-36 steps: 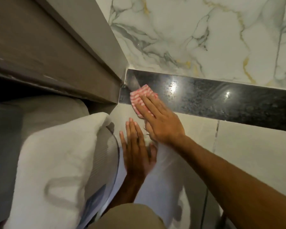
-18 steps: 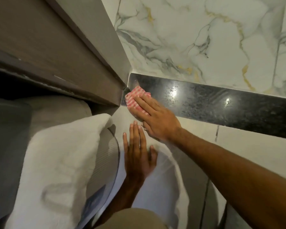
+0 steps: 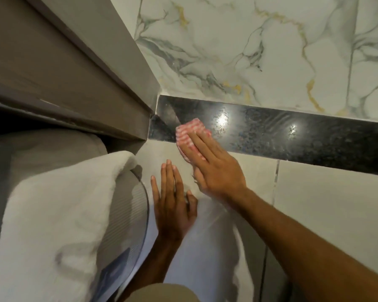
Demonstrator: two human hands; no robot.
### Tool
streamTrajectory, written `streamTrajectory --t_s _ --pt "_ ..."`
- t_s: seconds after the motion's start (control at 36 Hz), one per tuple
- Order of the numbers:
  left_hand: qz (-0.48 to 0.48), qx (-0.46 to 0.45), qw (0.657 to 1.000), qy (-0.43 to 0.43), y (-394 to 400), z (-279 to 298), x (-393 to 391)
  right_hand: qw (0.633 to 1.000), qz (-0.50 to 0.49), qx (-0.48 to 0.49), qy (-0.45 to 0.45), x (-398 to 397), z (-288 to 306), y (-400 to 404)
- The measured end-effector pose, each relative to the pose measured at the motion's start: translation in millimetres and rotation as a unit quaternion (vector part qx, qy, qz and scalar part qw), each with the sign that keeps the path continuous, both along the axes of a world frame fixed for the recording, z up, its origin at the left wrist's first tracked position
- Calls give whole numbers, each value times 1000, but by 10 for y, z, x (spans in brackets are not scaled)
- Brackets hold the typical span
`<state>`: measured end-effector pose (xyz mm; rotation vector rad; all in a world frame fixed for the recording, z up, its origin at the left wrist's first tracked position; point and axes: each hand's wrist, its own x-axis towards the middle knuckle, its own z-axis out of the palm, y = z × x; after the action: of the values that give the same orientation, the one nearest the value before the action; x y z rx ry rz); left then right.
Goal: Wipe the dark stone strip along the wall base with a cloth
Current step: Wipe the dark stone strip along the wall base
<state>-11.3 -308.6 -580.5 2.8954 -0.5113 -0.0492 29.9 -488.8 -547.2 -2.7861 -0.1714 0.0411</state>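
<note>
Left hand [image 3: 172, 201] lies flat on the pale floor tile [image 3: 325, 203], fingers straight, holding nothing, apparently as a brace. Just right of it, the right hand [image 3: 214, 168] presses a pink checked cloth [image 3: 190, 131] with straight fingers onto the dark stone strip [image 3: 292, 136], near its left end by the door frame [image 3: 118, 101]. Even, flat pressure and overlapping rightward passes over the strip's full height would do best.

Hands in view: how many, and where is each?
2. The right hand presses the pink cloth on the dark stone strip near the corner; the left hand rests flat on the pale tile below.
</note>
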Motion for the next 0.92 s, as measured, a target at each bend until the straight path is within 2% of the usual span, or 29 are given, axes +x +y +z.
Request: streamTrajectory --t_s 0.08,0.17,0.22,0.28,0.33,0.42,0.47,0.5,0.56,0.61,0.67,0.72,0.75,0.78,0.86,0.92 --pt "-1 1 1000 9 -17 50 28 994 -105 1 -11 -318 -17 -254" --pt "-11 -4 1000 19 -58 92 41 973 -230 1 -18 14 -11 -323" --pt "-17 -5 1000 17 -58 99 35 961 -277 10 -20 377 -5 -253" --pt "-17 -5 1000 16 -30 90 30 966 -257 20 -24 617 -24 -139" --pt "-19 -7 1000 15 -13 80 28 981 -194 21 -16 576 -35 -39" --pt "-22 -2 1000 15 -31 108 25 993 -110 21 -21 -2 -50 -26" --pt "-25 12 999 24 -60 147 26 992 -119 14 -24 -521 -51 -93" --pt "-26 21 999 29 -82 166 24 988 -154 4 -25 -745 -40 -142" --pt "-31 29 998 38 -175 184 13 963 -267 -9 -29 -1006 -9 -284" --pt "-54 29 998 34 -317 164 -18 918 -396 -9 -30 -967 9 -418" --pt "-86 23 996 25 -466 108 -52 866 -499 -12 -34 -680 -9 -528" --pt "-107 21 994 16 -593 38 -62 836 -547 -16 -41 -300 -58 -637" --pt "-114 28 993 9 -646 6 -62 843 -536 -17 -39 -132 -88 -690" --pt "-120 39 992 1 -690 -25 -63 868 -495 -17 -30 -11 -119 -737" --pt "-127 67 990 -11 -769 -81 -67 964 -267 -16 -17 -37 -207 -849" --pt "-126 66 990 -12 -768 -70 -76 985 -168 -21 -25 -336 -209 -916"
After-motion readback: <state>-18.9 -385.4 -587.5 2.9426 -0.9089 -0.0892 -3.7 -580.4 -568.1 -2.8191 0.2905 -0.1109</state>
